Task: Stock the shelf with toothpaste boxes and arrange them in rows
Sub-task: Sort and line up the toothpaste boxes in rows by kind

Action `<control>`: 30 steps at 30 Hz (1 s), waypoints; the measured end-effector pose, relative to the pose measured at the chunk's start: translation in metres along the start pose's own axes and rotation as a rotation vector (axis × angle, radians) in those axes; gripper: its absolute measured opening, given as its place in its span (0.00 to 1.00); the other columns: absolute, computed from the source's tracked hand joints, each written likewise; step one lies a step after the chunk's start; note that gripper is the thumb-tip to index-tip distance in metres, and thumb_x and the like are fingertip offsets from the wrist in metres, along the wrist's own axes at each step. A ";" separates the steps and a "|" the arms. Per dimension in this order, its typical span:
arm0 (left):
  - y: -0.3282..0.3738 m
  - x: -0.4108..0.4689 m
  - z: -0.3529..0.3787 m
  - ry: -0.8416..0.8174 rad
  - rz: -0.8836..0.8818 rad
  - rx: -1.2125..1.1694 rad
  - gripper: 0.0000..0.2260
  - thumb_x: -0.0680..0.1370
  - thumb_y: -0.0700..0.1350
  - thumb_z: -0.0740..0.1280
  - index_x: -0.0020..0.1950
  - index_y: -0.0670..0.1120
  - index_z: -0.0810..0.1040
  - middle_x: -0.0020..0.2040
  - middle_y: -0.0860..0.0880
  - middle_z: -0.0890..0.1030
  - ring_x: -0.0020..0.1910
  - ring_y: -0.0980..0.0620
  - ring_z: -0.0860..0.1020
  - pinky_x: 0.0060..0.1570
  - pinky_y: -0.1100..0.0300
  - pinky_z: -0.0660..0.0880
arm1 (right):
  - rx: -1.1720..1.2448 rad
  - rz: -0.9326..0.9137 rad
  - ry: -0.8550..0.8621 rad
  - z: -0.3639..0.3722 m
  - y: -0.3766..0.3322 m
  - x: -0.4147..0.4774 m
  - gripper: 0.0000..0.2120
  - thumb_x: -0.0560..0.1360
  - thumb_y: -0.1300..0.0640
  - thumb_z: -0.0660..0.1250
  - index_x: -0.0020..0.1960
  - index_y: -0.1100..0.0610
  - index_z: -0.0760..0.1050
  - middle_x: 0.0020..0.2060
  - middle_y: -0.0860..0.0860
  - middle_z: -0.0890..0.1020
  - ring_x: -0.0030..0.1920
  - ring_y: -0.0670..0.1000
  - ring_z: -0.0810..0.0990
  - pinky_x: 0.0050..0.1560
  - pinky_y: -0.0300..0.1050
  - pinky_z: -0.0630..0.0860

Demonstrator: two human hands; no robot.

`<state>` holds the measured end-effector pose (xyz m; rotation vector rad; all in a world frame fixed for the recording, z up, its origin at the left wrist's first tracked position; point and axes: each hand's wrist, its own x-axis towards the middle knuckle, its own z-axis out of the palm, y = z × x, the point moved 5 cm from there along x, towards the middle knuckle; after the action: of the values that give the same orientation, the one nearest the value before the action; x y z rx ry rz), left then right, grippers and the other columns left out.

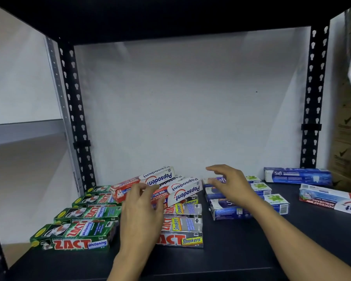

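While both hands reach in over the shelf [241,250], Pepsodent boxes [182,189] lie tilted across the middle rows.

Where the left hand [142,211] meets the nearest Pepsodent box, its fingers curl loosely round the box's red end, touching it; whether it truly grips, I cannot tell. The right hand [231,187] hovers spread wide and holding nothing above the blue Safi boxes [249,207], which sit in a row right of centre. Grey ZACT Smokers boxes [182,230] run from front to back beneath the Pepsodent ones, and green ZACT Whitening boxes [79,226] fill the left side. Near the back right corner lies another Safi box [298,175], with a loose Pepsodent box [332,199] by the right edge.
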<state>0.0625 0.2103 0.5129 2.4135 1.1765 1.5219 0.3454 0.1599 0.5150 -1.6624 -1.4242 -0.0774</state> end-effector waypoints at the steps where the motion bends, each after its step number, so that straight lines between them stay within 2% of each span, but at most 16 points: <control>1: 0.011 0.005 0.005 -0.009 0.031 -0.013 0.16 0.77 0.51 0.71 0.63 0.52 0.80 0.58 0.54 0.73 0.56 0.53 0.74 0.56 0.51 0.76 | -0.017 0.013 0.017 -0.011 0.007 -0.002 0.18 0.76 0.51 0.71 0.66 0.42 0.76 0.64 0.40 0.77 0.61 0.42 0.76 0.57 0.31 0.72; 3: 0.033 0.016 0.022 -0.058 0.089 -0.051 0.16 0.77 0.52 0.71 0.64 0.53 0.79 0.59 0.54 0.74 0.58 0.52 0.75 0.58 0.51 0.75 | -0.047 0.044 0.063 -0.037 0.027 -0.006 0.19 0.76 0.51 0.71 0.66 0.42 0.75 0.64 0.42 0.77 0.60 0.43 0.76 0.60 0.40 0.72; 7: 0.082 0.033 0.067 -0.224 0.174 -0.109 0.17 0.78 0.52 0.68 0.67 0.53 0.77 0.64 0.53 0.72 0.63 0.53 0.73 0.64 0.55 0.72 | -0.103 0.122 0.209 -0.094 0.071 -0.018 0.20 0.75 0.55 0.72 0.67 0.45 0.76 0.62 0.45 0.80 0.59 0.45 0.78 0.60 0.46 0.74; 11: 0.133 0.047 0.126 -0.423 0.223 -0.083 0.20 0.78 0.52 0.68 0.70 0.53 0.75 0.67 0.51 0.72 0.65 0.49 0.73 0.66 0.52 0.70 | -0.200 0.197 0.321 -0.147 0.113 -0.029 0.20 0.75 0.58 0.72 0.66 0.50 0.77 0.61 0.50 0.81 0.60 0.51 0.79 0.62 0.46 0.72; 14: 0.167 0.057 0.170 -0.552 0.231 -0.094 0.20 0.78 0.52 0.68 0.70 0.53 0.74 0.68 0.48 0.72 0.67 0.47 0.72 0.67 0.50 0.70 | -0.268 0.257 0.337 -0.175 0.138 -0.035 0.20 0.75 0.57 0.72 0.66 0.50 0.77 0.62 0.53 0.80 0.62 0.55 0.77 0.65 0.49 0.71; 17: 0.199 0.068 0.211 -0.614 0.239 -0.110 0.20 0.78 0.51 0.69 0.70 0.52 0.75 0.69 0.47 0.72 0.67 0.46 0.73 0.66 0.51 0.71 | -0.332 0.321 0.300 -0.190 0.157 -0.037 0.21 0.75 0.56 0.72 0.67 0.47 0.76 0.65 0.54 0.78 0.66 0.56 0.74 0.67 0.54 0.71; 26: 0.261 0.088 0.316 -0.757 0.310 -0.045 0.21 0.77 0.44 0.70 0.70 0.48 0.74 0.68 0.45 0.75 0.64 0.46 0.75 0.63 0.52 0.73 | -0.276 0.375 0.326 -0.201 0.174 -0.039 0.21 0.74 0.57 0.73 0.66 0.48 0.76 0.65 0.52 0.78 0.65 0.54 0.75 0.66 0.51 0.72; 28: 0.268 0.090 0.335 -0.803 0.314 -0.021 0.23 0.77 0.44 0.70 0.71 0.47 0.73 0.69 0.45 0.75 0.64 0.45 0.75 0.63 0.51 0.74 | -0.252 0.386 0.347 -0.202 0.177 -0.039 0.22 0.74 0.58 0.73 0.67 0.48 0.76 0.65 0.52 0.78 0.65 0.54 0.75 0.63 0.48 0.73; 30: 0.274 0.090 0.351 -0.848 0.330 -0.005 0.25 0.76 0.45 0.71 0.73 0.46 0.71 0.69 0.44 0.75 0.65 0.45 0.75 0.64 0.49 0.74 | -0.230 0.394 0.360 -0.203 0.180 -0.039 0.22 0.75 0.58 0.73 0.68 0.49 0.75 0.65 0.53 0.78 0.62 0.52 0.76 0.57 0.41 0.75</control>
<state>0.5158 0.1891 0.5149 2.8446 0.6053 0.3773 0.5775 0.0136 0.5053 -1.9720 -0.8281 -0.3093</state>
